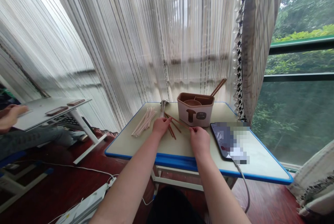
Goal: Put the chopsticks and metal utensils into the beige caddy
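A thin brown wooden chopstick (181, 123) stretches between my two hands, just above the tabletop. My right hand (200, 142) pinches its near end. My left hand (161, 126) is closed, its fingertips at the chopstick's far part. Several more brown chopsticks (174, 130) lie loose on the table beside my left fingers. Behind that hand are metal spoons (163, 105), partly hidden. To the left lies a bundle of pale wrapped sticks (144, 121). A white and brown utensil holder (194, 114) stands upright behind my hands, with brown chopsticks (218, 87) leaning out at its right.
A phone (227, 142) with a cable (244, 185) lies on the right of the blue-edged table (161, 152). Curtains (146, 43) hang behind. At the left, another person's hand (12, 116) is over a second table (39, 112).
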{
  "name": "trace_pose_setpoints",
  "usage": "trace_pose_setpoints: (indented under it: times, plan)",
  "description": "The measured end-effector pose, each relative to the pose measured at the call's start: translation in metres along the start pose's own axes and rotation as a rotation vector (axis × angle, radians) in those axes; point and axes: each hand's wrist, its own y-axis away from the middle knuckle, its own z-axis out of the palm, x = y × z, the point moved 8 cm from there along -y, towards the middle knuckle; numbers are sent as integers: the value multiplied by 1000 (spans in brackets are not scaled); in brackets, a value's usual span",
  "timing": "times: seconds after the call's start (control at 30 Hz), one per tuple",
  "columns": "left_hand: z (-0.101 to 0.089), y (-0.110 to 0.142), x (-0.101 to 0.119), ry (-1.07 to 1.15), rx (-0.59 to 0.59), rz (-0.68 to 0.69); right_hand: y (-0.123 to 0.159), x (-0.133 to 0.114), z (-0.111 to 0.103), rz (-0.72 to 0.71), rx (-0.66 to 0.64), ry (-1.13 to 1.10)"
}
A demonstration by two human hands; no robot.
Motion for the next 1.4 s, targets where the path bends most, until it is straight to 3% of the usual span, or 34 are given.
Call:
trace_pose_setpoints:
  times: [0.6,0.97,1.1,1.27,1.4]
  plan:
    - [2,0,3,-94,-18,47,-2,1,12,-27,-108,-23]
    - [-2,0,5,-26,-2,41,4,-1,-9,-26,30,-254]
    - [-4,0,6,158,11,9,5,-3,-9,-50,28,-354]
    - [3,-3,0,627,-20,-109,6,-10,1,-83,-65,-432]
    - [6,-4,0,827,-43,-154,6,-13,8,-107,-124,-433]
